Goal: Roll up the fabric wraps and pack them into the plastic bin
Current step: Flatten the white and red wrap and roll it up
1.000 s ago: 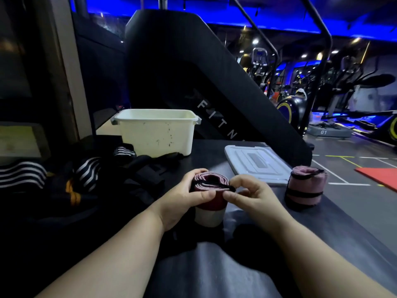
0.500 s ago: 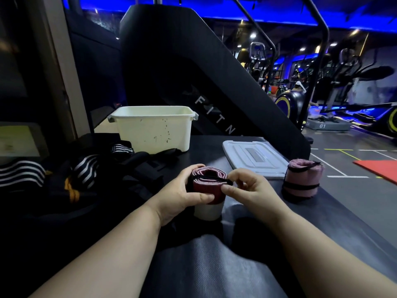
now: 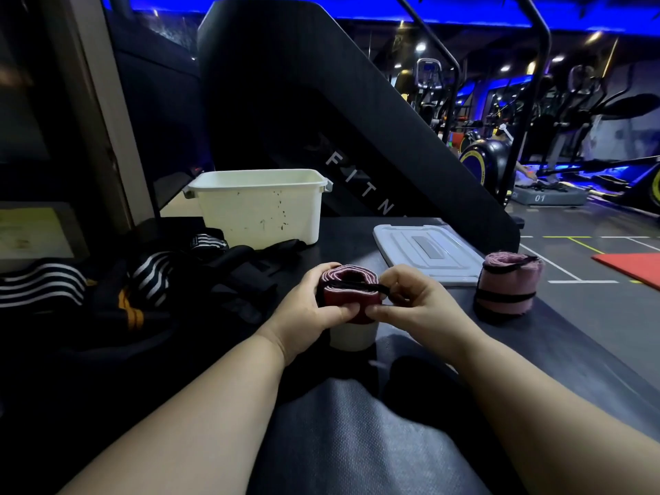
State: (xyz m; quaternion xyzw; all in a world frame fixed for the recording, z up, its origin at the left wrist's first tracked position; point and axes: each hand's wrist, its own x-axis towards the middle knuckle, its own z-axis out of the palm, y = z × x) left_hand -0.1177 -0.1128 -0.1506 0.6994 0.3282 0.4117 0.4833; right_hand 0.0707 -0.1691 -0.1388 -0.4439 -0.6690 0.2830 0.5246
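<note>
White letters "FITN" are running diagonally down the slanted black side panel (image 3: pixel 343 116) of a gym machine; "01" is showing on a grey floor platform (image 3: pixel 551 196).

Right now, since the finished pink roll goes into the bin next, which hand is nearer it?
Right. The right hand sits just left of the pink roll, not touching it; the left hand is farther left, across the dark red roll both hands grip.

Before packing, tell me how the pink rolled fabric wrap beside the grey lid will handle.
Standing on end, the pink rolled fabric wrap would probably tip, then roll, if pushed. Its black strap binds it, so it likely stays rolled. Soft fabric: probably light, squashy.
</note>
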